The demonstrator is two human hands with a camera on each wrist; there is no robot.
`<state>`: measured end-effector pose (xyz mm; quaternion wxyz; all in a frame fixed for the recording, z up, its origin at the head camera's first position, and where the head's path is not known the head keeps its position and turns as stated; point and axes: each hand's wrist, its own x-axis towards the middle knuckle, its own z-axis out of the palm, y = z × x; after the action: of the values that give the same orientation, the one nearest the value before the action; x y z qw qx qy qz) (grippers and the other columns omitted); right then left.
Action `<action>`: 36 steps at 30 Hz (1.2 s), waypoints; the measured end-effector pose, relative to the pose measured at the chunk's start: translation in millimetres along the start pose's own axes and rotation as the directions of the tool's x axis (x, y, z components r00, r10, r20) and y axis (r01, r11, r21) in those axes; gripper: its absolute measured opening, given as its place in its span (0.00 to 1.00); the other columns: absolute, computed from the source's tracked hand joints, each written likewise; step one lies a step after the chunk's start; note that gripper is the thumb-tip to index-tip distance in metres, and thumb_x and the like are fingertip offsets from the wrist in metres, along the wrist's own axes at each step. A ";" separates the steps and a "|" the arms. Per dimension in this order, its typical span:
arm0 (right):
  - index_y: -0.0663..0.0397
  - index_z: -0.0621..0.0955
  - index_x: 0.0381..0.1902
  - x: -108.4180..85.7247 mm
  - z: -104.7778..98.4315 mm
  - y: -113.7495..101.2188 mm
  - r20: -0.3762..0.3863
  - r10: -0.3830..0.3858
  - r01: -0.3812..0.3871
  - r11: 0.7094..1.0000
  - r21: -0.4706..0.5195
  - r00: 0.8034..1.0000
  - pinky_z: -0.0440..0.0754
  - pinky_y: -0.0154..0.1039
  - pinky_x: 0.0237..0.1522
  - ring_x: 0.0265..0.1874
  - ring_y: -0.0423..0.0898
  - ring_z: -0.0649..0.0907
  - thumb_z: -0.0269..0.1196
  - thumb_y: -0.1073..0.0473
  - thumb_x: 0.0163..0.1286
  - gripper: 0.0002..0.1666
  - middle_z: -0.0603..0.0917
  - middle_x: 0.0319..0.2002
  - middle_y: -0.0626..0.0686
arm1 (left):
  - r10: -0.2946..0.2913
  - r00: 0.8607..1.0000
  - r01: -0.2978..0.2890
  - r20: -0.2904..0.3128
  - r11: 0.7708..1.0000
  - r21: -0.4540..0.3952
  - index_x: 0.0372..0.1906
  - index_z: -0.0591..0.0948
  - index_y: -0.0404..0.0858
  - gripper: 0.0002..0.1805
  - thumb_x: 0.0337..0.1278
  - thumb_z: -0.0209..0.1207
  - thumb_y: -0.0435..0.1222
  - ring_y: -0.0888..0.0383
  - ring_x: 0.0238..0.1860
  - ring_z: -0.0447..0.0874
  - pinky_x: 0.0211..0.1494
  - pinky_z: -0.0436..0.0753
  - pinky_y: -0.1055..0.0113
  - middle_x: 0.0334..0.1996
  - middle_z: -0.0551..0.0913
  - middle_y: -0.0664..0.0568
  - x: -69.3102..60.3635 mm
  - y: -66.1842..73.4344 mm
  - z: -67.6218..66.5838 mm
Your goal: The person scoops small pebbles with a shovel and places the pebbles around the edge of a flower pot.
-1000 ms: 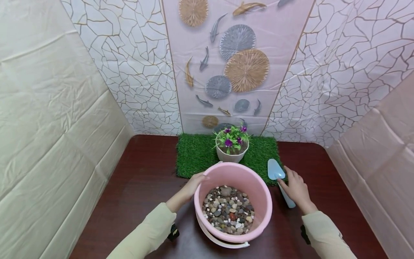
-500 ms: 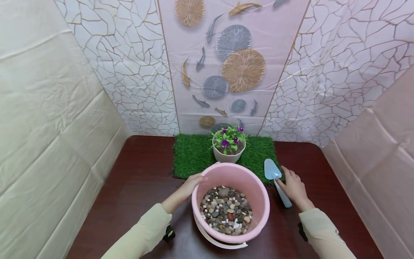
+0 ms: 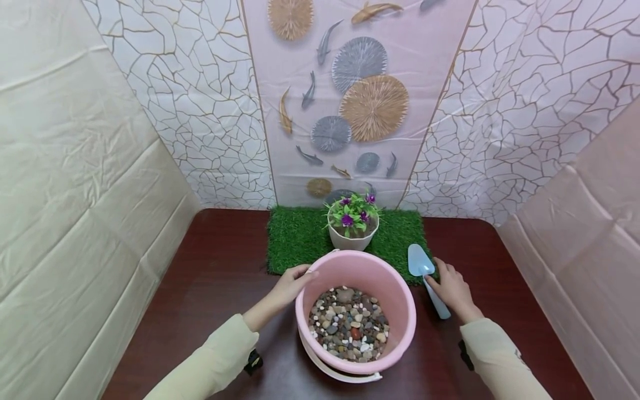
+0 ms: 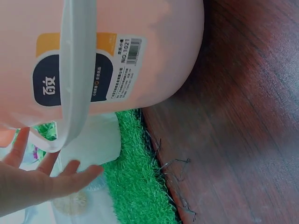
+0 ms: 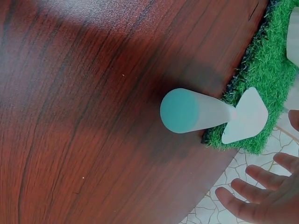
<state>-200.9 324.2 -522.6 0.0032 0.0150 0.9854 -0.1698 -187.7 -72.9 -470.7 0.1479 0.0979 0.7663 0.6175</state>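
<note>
A pink bucket (image 3: 407,311) holds mixed pebbles (image 3: 350,322) on the dark wooden table. My left hand (image 3: 290,284) is at its upper left rim, thumb at the edge; in the left wrist view the left hand (image 4: 28,186) has loosely spread fingers beside the white handle (image 4: 77,70), not wrapped round it. To the right lies a light blue hand trowel (image 3: 421,262), blade on the turf, handle on the wood. My right hand (image 3: 455,291) hovers beside the trowel; in the right wrist view the right hand (image 5: 268,200) has spread fingers, apart from the trowel (image 5: 215,112).
Behind the bucket, a white pot (image 3: 352,243) with a purple-flowered plant (image 3: 354,214) stands on a green artificial turf mat (image 3: 297,239). Cloth-covered walls enclose the table (image 3: 225,250) at the back and sides. Loose threads (image 4: 175,163) trail from the mat's edge.
The head view has shifted slightly, moving everything a little left in it. My left hand has loosened and risen slightly at the bucket's rim. The right hand stays beside the trowel.
</note>
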 end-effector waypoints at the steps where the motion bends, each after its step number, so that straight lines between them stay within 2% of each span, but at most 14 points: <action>1: 0.70 0.60 0.66 0.2 -0.1 0.2 0.001 -0.001 0.001 1.000 0.001 1.000 0.75 0.69 0.41 0.51 0.76 0.71 0.57 0.53 0.67 0.37 0.67 0.57 0.78 | 0.015 1.000 -0.015 -0.004 1.000 0.021 0.56 0.75 0.27 0.22 0.64 0.52 0.39 0.45 0.49 0.81 0.52 0.83 0.61 0.49 0.80 0.34 -0.5 0.0 -0.1; 4: 0.70 0.60 0.66 0.6 0.0 0.9 0.006 0.001 -0.001 1.000 0.002 1.000 0.75 0.69 0.41 0.51 0.76 0.71 0.57 0.53 0.67 0.37 0.67 0.57 0.79 | 0.036 0.999 -0.034 -0.029 0.997 0.071 0.54 0.77 0.27 0.20 0.63 0.53 0.37 0.50 0.45 0.82 0.49 0.83 0.65 0.47 0.82 0.35 -1.8 0.2 -1.1; 8: 0.71 0.61 0.65 1.0 -0.1 1.5 0.014 -0.003 0.003 1.000 -0.003 1.000 0.75 0.70 0.42 0.51 0.76 0.71 0.57 0.53 0.67 0.37 0.67 0.57 0.79 | 0.033 0.998 -0.029 -0.045 0.995 0.098 0.54 0.77 0.28 0.19 0.63 0.54 0.37 0.53 0.43 0.82 0.47 0.82 0.67 0.46 0.82 0.36 -3.8 0.7 -4.1; 13: 0.70 0.61 0.66 2.0 -0.6 2.2 0.026 -0.004 0.004 1.000 -0.014 1.000 0.74 0.70 0.42 0.52 0.76 0.70 0.57 0.53 0.67 0.37 0.67 0.58 0.78 | 0.031 0.999 -0.026 -0.033 0.991 0.129 0.55 0.76 0.28 0.20 0.64 0.54 0.38 0.56 0.42 0.81 0.45 0.81 0.68 0.47 0.82 0.36 -6.9 2.8 -11.4; 17: 0.70 0.61 0.65 1.0 -0.2 2.6 0.039 -0.004 0.005 1.000 -0.023 0.999 0.75 0.70 0.41 0.52 0.76 0.70 0.58 0.53 0.66 0.38 0.67 0.57 0.78 | 0.045 0.999 -0.043 -0.009 0.988 0.146 0.54 0.77 0.29 0.19 0.65 0.52 0.38 0.56 0.45 0.80 0.48 0.79 0.70 0.48 0.81 0.37 -9.7 5.3 -17.7; 20: 0.71 0.61 0.65 -1.3 1.3 3.6 0.035 -0.018 0.019 0.999 -0.049 0.999 0.75 0.70 0.40 0.51 0.76 0.70 0.58 0.52 0.66 0.38 0.67 0.57 0.78 | 0.058 0.998 -0.059 0.018 0.991 0.124 0.53 0.77 0.28 0.18 0.66 0.51 0.37 0.53 0.48 0.80 0.50 0.81 0.67 0.50 0.80 0.36 -11.3 7.3 -22.1; 23: 0.71 0.62 0.65 -4.1 3.5 4.1 0.014 -0.040 0.041 0.996 -0.084 0.999 0.75 0.70 0.38 0.50 0.76 0.71 0.58 0.52 0.66 0.38 0.68 0.56 0.78 | 0.048 0.998 -0.051 0.038 0.993 0.106 0.54 0.76 0.28 0.19 0.67 0.50 0.37 0.50 0.50 0.80 0.49 0.83 0.61 0.51 0.79 0.35 -12.1 9.5 -26.2; 28: 0.71 0.63 0.64 -5.7 4.1 4.2 0.004 -0.056 0.056 0.993 -0.104 0.998 0.75 0.69 0.37 0.50 0.75 0.71 0.58 0.52 0.66 0.37 0.69 0.55 0.77 | 0.029 0.998 -0.033 0.056 0.996 0.083 0.56 0.74 0.27 0.19 0.66 0.51 0.36 0.47 0.48 0.81 0.45 0.86 0.57 0.51 0.78 0.32 -14.7 15.9 -30.6; 32: 0.71 0.63 0.64 -6.4 5.6 6.6 0.013 -0.047 0.048 0.994 -0.099 0.999 0.76 0.69 0.38 0.50 0.75 0.72 0.58 0.52 0.67 0.36 0.70 0.55 0.77 | -0.024 0.999 0.025 0.037 1.000 -0.011 0.57 0.72 0.25 0.20 0.64 0.53 0.33 0.55 0.42 0.83 0.44 0.87 0.56 0.48 0.78 0.33 -17.9 23.3 -30.3; 36: 0.71 0.64 0.64 -7.2 8.0 8.7 0.023 -0.052 0.054 0.994 -0.095 0.998 0.77 0.68 0.36 0.49 0.75 0.72 0.58 0.53 0.66 0.36 0.70 0.54 0.77 | -0.088 0.996 0.089 0.025 0.992 -0.084 0.59 0.71 0.25 0.22 0.61 0.54 0.31 0.63 0.35 0.83 0.39 0.88 0.61 0.43 0.80 0.38 -20.9 28.1 -30.2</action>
<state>-193.4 329.5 -533.0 0.0093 -0.0131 0.9923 -0.1229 -179.6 -101.4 -435.2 0.1872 0.0639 0.7414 0.6413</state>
